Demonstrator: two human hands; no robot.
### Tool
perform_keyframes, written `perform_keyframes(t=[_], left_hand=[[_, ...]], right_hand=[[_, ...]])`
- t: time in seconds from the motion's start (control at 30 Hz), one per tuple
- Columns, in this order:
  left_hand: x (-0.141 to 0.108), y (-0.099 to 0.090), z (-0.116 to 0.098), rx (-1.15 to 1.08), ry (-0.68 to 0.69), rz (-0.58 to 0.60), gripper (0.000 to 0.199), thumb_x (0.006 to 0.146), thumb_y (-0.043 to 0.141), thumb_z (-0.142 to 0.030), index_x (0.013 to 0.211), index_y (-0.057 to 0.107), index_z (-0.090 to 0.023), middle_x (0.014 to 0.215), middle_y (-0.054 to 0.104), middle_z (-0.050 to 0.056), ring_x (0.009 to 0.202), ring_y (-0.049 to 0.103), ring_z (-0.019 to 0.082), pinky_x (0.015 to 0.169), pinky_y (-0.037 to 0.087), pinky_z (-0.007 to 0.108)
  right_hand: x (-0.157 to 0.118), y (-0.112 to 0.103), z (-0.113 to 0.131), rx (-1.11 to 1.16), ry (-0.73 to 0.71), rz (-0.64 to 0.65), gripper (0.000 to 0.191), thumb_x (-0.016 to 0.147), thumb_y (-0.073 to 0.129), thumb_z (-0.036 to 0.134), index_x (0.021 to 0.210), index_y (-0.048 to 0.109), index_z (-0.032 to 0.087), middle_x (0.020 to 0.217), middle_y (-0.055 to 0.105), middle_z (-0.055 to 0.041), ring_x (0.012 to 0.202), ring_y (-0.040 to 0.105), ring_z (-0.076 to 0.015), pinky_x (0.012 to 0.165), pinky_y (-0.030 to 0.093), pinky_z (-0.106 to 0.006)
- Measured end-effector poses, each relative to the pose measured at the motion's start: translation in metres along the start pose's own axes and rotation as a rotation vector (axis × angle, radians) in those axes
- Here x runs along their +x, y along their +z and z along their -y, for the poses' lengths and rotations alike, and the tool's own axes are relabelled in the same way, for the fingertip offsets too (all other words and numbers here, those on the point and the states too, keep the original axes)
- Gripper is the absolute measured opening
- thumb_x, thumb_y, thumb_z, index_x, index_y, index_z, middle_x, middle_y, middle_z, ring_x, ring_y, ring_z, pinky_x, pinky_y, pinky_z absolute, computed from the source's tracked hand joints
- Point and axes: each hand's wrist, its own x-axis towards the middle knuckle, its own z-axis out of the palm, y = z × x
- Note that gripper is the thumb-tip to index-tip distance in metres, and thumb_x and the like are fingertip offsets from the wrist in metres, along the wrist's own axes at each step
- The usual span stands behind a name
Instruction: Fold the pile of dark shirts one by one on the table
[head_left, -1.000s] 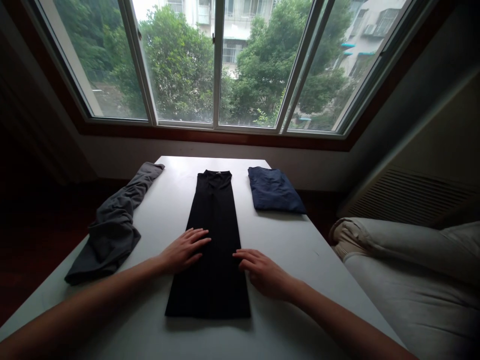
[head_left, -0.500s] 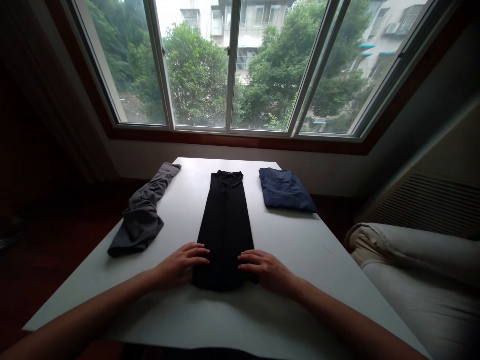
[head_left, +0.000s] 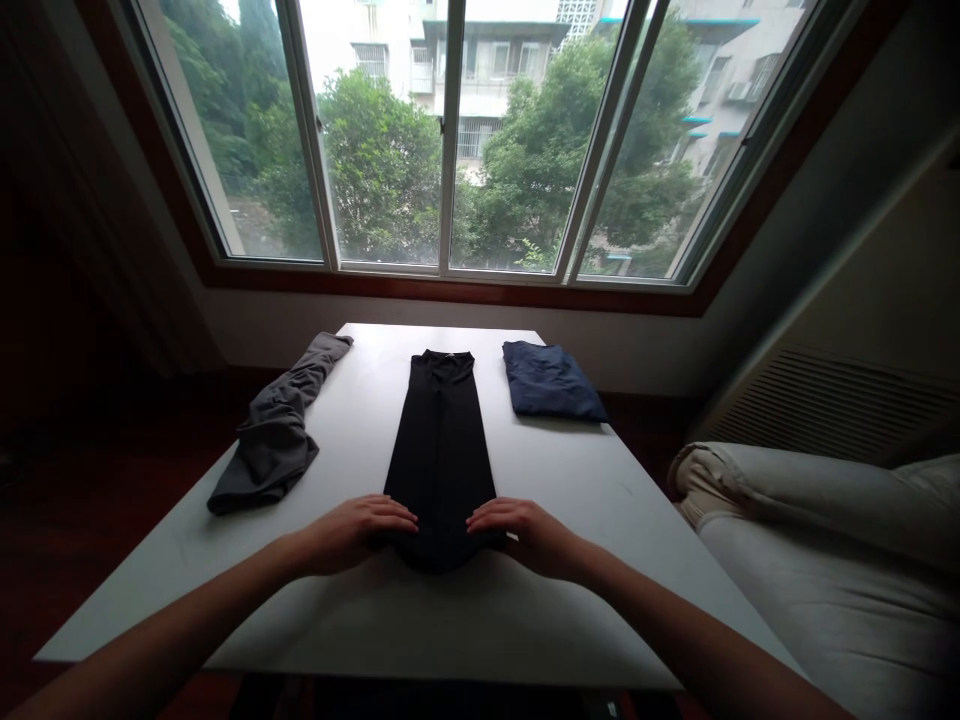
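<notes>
A black shirt lies lengthwise on the white table in front of me, folded into a long strip. Its neckline, with a small pale mark, points towards the window. At the near left corner, my left hand has its fingers over the cloth; its thumb is hidden. My right hand grips the near right corner the same way, with the thumb below the fabric. Between both hands the near hem looks slightly raised and sags in the middle.
A crumpled dark grey garment lies along the table's left edge. On the far right sits a folded navy garment. The white table stands before a window; a pale sofa is to the right.
My fingers have closed on the shirt's near corners, and the hem between them now lifts a little. The whole view has shifted slightly; the other garments stay put.
</notes>
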Motion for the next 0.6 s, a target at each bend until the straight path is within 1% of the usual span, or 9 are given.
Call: perform_keyframes(t=[0.13,0.23,0.3,0.33,0.4,0.47,0.5,0.53,0.6], left_hand=[[0.001,-0.030,-0.058,-0.249,0.011,0.187,0.046,0.100,0.059,-0.015,0.141,0.068,-0.035,0.140,0.069,0.003,0.130,0.064,0.023,0.113,0.050,0.034],[0.004,-0.051,-0.099,-0.460,0.046,0.356,0.038,0.102,0.060,-0.022,0.138,0.071,-0.029,0.132,0.073,0.006,0.120,0.071,0.023,0.106,0.054,0.029],[0.005,-0.064,-0.121,-0.581,0.096,0.425,0.037,0.101,0.065,-0.032,0.137,0.073,-0.027,0.129,0.075,0.009,0.115,0.073,0.025,0.102,0.056,0.025],[0.006,-0.069,-0.130,-0.627,0.132,0.451,0.039,0.100,0.068,-0.038,0.137,0.073,-0.026,0.128,0.075,0.009,0.115,0.074,0.026,0.100,0.057,0.025],[0.006,-0.076,-0.141,-0.689,0.189,0.466,0.042,0.098,0.068,-0.047,0.135,0.074,-0.027,0.124,0.076,0.010,0.114,0.074,0.028,0.100,0.058,0.027],[0.009,-0.077,-0.139,-0.723,0.166,0.375,0.042,0.100,0.064,-0.051,0.132,0.075,-0.027,0.120,0.078,0.010,0.110,0.075,0.029,0.097,0.060,0.032],[0.013,-0.075,-0.132,-0.740,0.118,0.275,0.041,0.100,0.063,-0.052,0.130,0.076,-0.026,0.116,0.078,0.009,0.106,0.075,0.029,0.094,0.061,0.035],[0.019,-0.073,-0.121,-0.759,0.058,0.137,0.042,0.099,0.064,-0.053,0.127,0.076,-0.025,0.113,0.078,0.008,0.102,0.076,0.029,0.091,0.062,0.037],[0.040,-0.067,-0.087,-0.794,-0.076,-0.183,0.046,0.094,0.069,-0.057,0.121,0.077,-0.020,0.105,0.078,0.007,0.096,0.075,0.030,0.086,0.063,0.041]], right_hand=[[-0.008,-0.025,0.042,0.108,0.011,0.222,0.027,0.100,0.065,0.021,0.124,0.077,0.024,0.116,0.077,-0.0072,0.110,0.072,-0.0185,0.099,0.055,-0.028],[-0.013,-0.043,0.069,0.304,-0.056,0.489,0.028,0.101,0.065,0.025,0.126,0.077,0.020,0.116,0.077,-0.0091,0.106,0.074,-0.0181,0.094,0.055,-0.022],[-0.014,-0.055,0.087,0.433,-0.117,0.613,0.029,0.101,0.067,0.032,0.125,0.077,0.017,0.115,0.077,-0.0123,0.105,0.075,-0.0194,0.091,0.055,-0.020],[-0.014,-0.061,0.095,0.481,-0.140,0.641,0.030,0.101,0.068,0.035,0.123,0.077,0.017,0.114,0.077,-0.0136,0.104,0.076,-0.0201,0.089,0.056,-0.020],[-0.014,-0.074,0.107,0.521,-0.146,0.621,0.031,0.102,0.067,0.041,0.118,0.078,0.017,0.110,0.077,-0.0148,0.101,0.076,-0.0207,0.087,0.056,-0.021],[-0.011,-0.087,0.110,0.473,-0.083,0.509,0.031,0.103,0.064,0.043,0.113,0.078,0.017,0.103,0.077,-0.0138,0.094,0.076,-0.0194,0.084,0.057,-0.022],[-0.009,-0.092,0.106,0.426,-0.036,0.427,0.030,0.104,0.063,0.043,0.109,0.078,0.017,0.097,0.077,-0.0121,0.088,0.075,-0.0181,0.080,0.057,-0.023],[-0.005,-0.098,0.098,0.383,0.007,0.341,0.030,0.103,0.063,0.043,0.104,0.077,0.016,0.090,0.076,-0.0096,0.080,0.072,-0.0165,0.076,0.056,-0.023],[0.009,-0.105,0.068,0.310,0.089,0.152,0.034,0.100,0.067,0.047,0.092,0.073,0.015,0.076,0.069,-0.0036,0.068,0.064,-0.0132,0.066,0.052,-0.022]])
